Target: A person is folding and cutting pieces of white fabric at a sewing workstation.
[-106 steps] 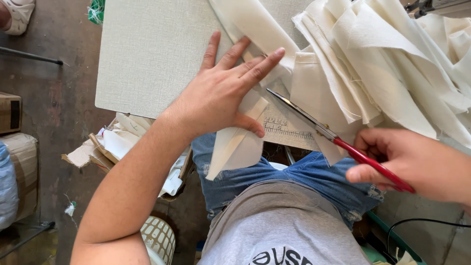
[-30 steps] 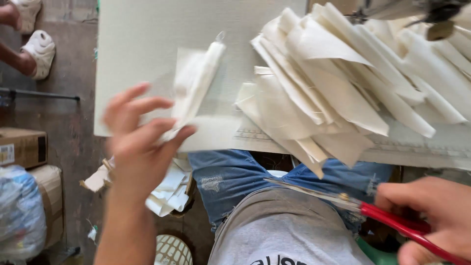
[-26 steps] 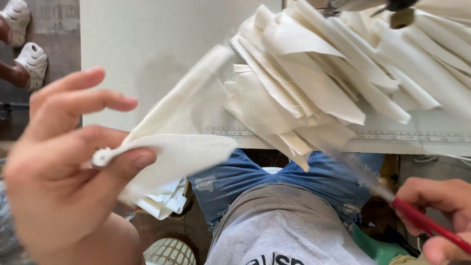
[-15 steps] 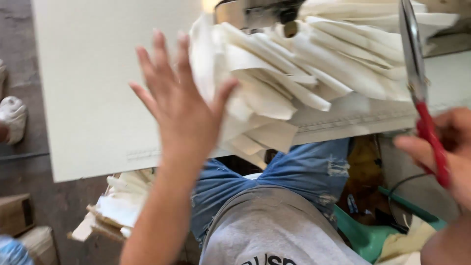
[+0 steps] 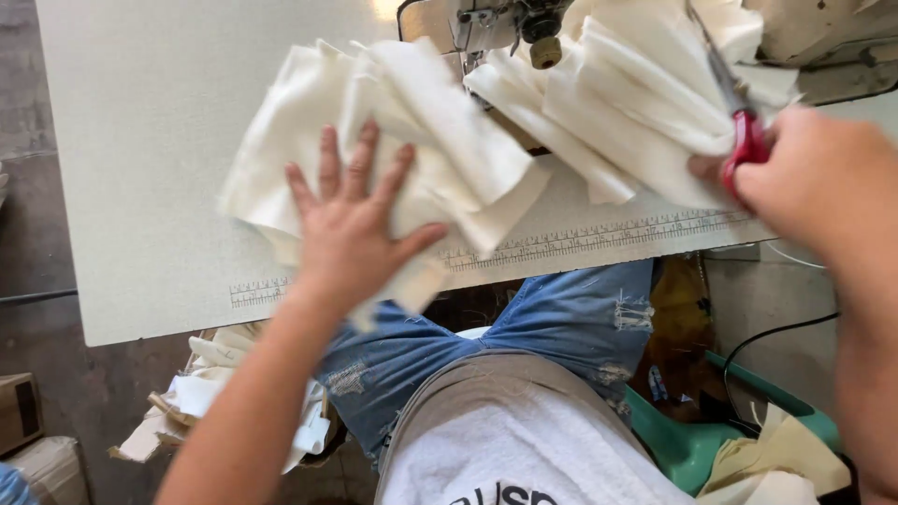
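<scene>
Cloth pieces (image 5: 393,140) are pressed flat by the spread left hand (image 5: 351,229); red-handled scissors (image 5: 744,131), clamped in the right hand (image 5: 823,178), could snag nearby folds.

Broad bare stretch of pale sewing table (image 5: 140,168) on the left, open from the near edge to the far edge. Middle and right crowded: heaped cream fabric pieces (image 5: 421,159) spreading from centre to the sewing machine head (image 5: 496,23) at the far edge. Left hand (image 5: 351,229) flat, fingers spread on the heap. Right hand (image 5: 823,178) with red-handled scissors (image 5: 739,112) filling the right corner. Narrow clear strip along the printed ruler (image 5: 599,238) at the near edge.
</scene>
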